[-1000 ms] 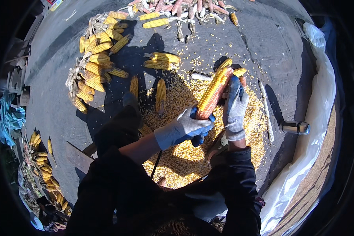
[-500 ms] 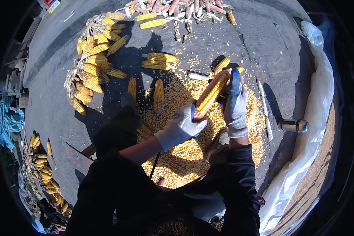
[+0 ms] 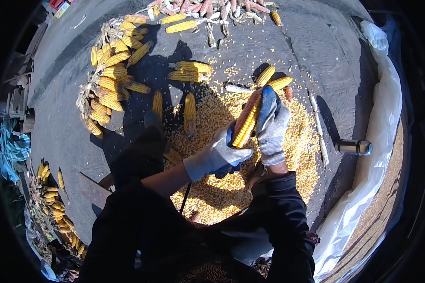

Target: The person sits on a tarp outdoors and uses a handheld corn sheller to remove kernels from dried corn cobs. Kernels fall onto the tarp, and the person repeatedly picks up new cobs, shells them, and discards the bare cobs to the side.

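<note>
Half-stripped yellow corn cob (image 3: pixel 246 123) gripped by both grey-gloved hands, left hand (image 3: pixel 220 153), right hand (image 3: pixel 272 128), loose kernels (image 3: pixel 212 188) already heaped, plenty of whole yellow cobs (image 3: pixel 111 80) left

Both forearms rise from the lower edge, in dark sleeves, and meet at centre. The gloved left hand (image 3: pixel 220 153) is curled closed, fingers wrapped inward. The gloved right hand (image 3: pixel 271 127) stands upright, fingers extended and cupped leftward.
</note>
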Available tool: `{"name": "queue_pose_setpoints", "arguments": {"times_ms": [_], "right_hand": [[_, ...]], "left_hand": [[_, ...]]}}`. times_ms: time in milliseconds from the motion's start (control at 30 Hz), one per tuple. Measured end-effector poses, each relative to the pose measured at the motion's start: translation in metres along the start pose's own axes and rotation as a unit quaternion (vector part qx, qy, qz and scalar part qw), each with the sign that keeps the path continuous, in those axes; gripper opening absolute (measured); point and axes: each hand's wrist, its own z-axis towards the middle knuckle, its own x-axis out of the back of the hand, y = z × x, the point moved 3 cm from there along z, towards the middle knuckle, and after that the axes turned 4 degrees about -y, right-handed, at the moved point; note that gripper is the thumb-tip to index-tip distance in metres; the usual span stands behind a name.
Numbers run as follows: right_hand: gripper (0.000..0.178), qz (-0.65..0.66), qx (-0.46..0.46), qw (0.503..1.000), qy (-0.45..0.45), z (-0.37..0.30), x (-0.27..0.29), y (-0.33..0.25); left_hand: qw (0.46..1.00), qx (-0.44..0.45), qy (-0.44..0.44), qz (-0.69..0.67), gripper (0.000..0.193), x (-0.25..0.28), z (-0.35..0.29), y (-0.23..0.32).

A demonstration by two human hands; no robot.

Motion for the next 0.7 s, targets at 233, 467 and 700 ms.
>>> {"name": "queue_pose_setpoints", "arguments": {"times_ms": [233,467,700], "right_hand": [[0.032,-0.009,0.005,1.000,-0.007,0.002,0.002,-0.008],[0.028,0.130,-0.068,0.989,0.031,-0.004,-0.002,0.041],[0.043,0.458,-0.270,0.839,-0.111,0.003,-0.010,0.007]], "left_hand": [[1.000,0.012,-0.018,-0.003,0.054,0.006,0.000,-0.004],[0.998,-0.030,0.042,0.026,0.067,-0.015,-0.012,0.010],[0.989,-0.051,0.118,0.078,0.058,-0.005,0.009,-0.010]]}}
